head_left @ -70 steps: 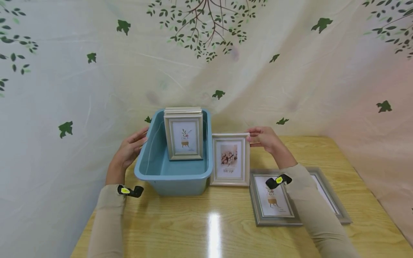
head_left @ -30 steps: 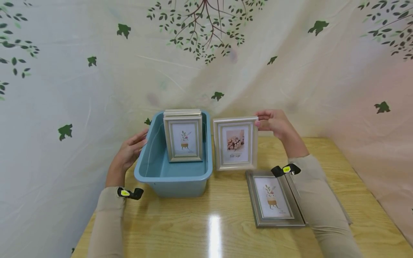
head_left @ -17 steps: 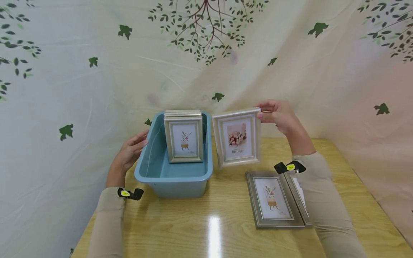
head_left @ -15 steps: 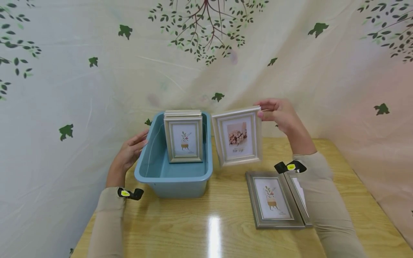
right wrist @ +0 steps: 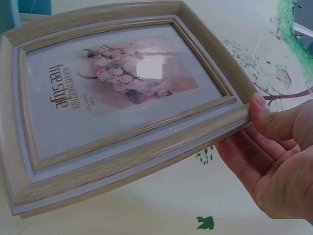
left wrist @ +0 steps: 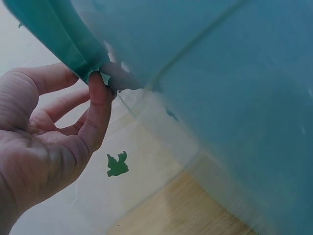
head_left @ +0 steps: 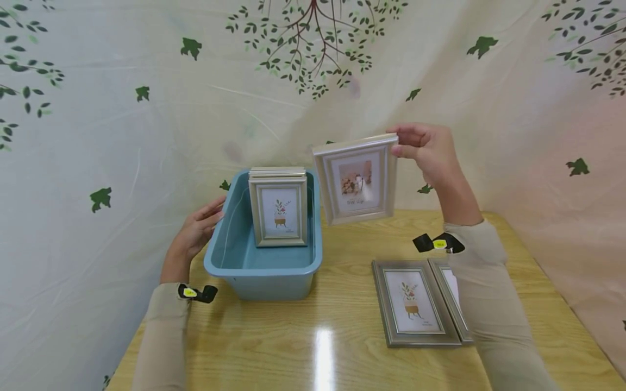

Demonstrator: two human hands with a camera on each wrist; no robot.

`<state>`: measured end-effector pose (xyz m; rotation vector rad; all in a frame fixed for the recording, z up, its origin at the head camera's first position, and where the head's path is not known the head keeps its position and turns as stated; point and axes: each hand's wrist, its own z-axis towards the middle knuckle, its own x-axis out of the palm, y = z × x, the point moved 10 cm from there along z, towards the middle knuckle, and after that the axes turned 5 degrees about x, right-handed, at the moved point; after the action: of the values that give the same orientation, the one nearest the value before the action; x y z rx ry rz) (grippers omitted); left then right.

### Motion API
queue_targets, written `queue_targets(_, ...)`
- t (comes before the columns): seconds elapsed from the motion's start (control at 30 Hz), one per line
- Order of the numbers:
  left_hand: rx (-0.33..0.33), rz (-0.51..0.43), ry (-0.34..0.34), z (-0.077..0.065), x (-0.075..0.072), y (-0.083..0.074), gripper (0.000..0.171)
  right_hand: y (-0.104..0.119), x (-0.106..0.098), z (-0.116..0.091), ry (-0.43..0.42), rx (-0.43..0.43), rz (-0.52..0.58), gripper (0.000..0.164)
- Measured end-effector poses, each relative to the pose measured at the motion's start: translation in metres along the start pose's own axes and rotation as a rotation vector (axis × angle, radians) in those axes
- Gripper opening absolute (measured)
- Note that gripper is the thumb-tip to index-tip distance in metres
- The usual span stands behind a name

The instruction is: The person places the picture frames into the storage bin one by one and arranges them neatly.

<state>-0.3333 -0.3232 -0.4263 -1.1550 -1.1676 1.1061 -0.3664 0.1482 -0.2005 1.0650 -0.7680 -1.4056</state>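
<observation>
Raised above the table, a light champagne photo frame point(head_left: 359, 179) with a flower picture is pinched at its upper right corner by my right hand point(head_left: 430, 149). The right wrist view has the thumb on the front of this photo frame point(right wrist: 132, 132) and the fingers behind. A blue plastic basin point(head_left: 271, 285) stands to the left, its left rim held by my left hand point(head_left: 198, 228). In the left wrist view, thumb and finger of the left hand point(left wrist: 58, 122) meet at the basin rim. Several similar photo frames point(head_left: 279, 212) lean in a row inside the basin's back end.
Flat on the wooden table point(head_left: 274, 347) lies a grey-brown photo frame point(head_left: 413, 304) with a plant picture. Beside it another grey photo frame point(head_left: 450, 293) is partly hidden by the right sleeve. Behind the table hangs a leaf-patterned cloth point(head_left: 283, 114).
My right hand has lifted the flower-picture photo frame from beside the basin, raising it above rim height and tilting it. My left hand and the basin have stayed put.
</observation>
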Motion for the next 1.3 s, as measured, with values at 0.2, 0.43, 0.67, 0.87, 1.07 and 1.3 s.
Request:
queue_targets(0.2, -0.01, 0.02, -0.004, 0.0, 0.0, 0.0, 0.066, 0.018, 0.003, 0.003, -0.046, -0.066, 0.224, 0.023)
queue_targets(0.43, -0.007, 0.043, -0.001, 0.001, 0.0, -0.002, 0.066, 0.023, 0.015, 0.003, -0.071, -0.11, 0.381, 0.021)
queue_targets(0.67, 0.001, 0.064, -0.002, 0.001, -0.001, -0.001, 0.065, 0.017, 0.04, 0.003, -0.078, -0.113, 0.436, 0.033)
queue_targets(0.87, -0.004, 0.067, -0.01, 0.003, -0.002, 0.002, 0.065, 0.018, 0.062, 0.001, -0.073, -0.122, 0.449, 0.037)
queue_targets(1.07, 0.006, 0.062, -0.006, 0.002, -0.002, 0.001, 0.064, 0.013, 0.086, -0.002, -0.06, -0.112, 0.476, 0.03)
queue_targets(1.3, 0.005, 0.024, 0.005, 0.002, 0.0, 0.0, 0.063, -0.004, 0.106, -0.001, -0.072, -0.044, 0.515, 0.036)
